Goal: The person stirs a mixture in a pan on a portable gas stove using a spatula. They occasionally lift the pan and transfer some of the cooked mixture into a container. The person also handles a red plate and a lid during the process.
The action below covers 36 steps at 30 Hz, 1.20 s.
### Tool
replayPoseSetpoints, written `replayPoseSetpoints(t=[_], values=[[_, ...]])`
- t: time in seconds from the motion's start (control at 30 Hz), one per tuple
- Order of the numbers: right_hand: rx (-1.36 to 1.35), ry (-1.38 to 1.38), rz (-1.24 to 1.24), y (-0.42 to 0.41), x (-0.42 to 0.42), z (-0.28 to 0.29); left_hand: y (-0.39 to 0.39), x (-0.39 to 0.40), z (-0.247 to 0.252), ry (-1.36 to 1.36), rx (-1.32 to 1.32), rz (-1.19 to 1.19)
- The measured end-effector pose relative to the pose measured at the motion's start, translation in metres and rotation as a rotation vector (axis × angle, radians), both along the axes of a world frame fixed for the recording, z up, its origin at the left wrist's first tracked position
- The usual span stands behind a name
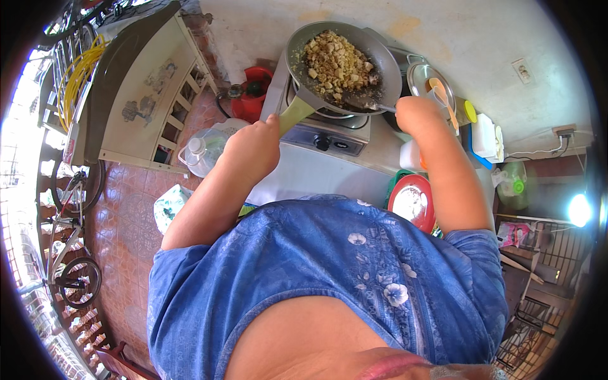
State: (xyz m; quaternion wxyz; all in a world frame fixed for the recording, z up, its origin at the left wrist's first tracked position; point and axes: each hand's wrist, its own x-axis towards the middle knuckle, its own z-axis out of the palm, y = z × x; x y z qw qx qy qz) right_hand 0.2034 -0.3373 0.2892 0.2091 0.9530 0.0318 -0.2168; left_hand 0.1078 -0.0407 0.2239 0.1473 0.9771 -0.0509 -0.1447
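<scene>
My left hand [254,147] is closed around the yellow-green handle [298,114] of a grey frying pan [389,71]. Chopped, browned food [339,61] in pale chunks and crumbs fills the middle of the pan. In my right hand [418,114] is a metal turner [363,102], its blade in the pan beside the food and its grip hidden by my fingers. Beneath the pan stands a silver tabletop stove [327,135] with a black knob [322,141]; whether a flame burns cannot be seen.
Right of the stove are a pot lid [420,76], an orange spoon [450,111] and a white container [484,135]. A red basin [412,197] sits below my right forearm. Left are a clear water jug [204,147], a red bucket [251,95] and a cream cabinet [142,104].
</scene>
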Motion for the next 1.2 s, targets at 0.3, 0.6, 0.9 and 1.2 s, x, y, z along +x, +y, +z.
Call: replayPoseSetpoints(t=[0.3, 0.6, 0.9, 1.2], values=[[0.236, -0.122, -0.081, -0.005, 0.079, -0.081, 0.005, 0.0, -0.004, -0.045, -0.034, -0.054], [0.3, -0.398, 0.154, 0.006, 0.08, -0.075, 0.005, -0.003, 0.003, -0.101, -0.037, -0.06], [-0.007, -0.531, 0.323, -0.032, 0.049, -0.011, 0.0, -0.003, 0.009, -0.049, 0.0, -0.031], [-0.015, -0.173, -0.155, -0.035, 0.054, 0.007, 0.001, -0.002, 0.009, -0.035, 0.009, -0.04]])
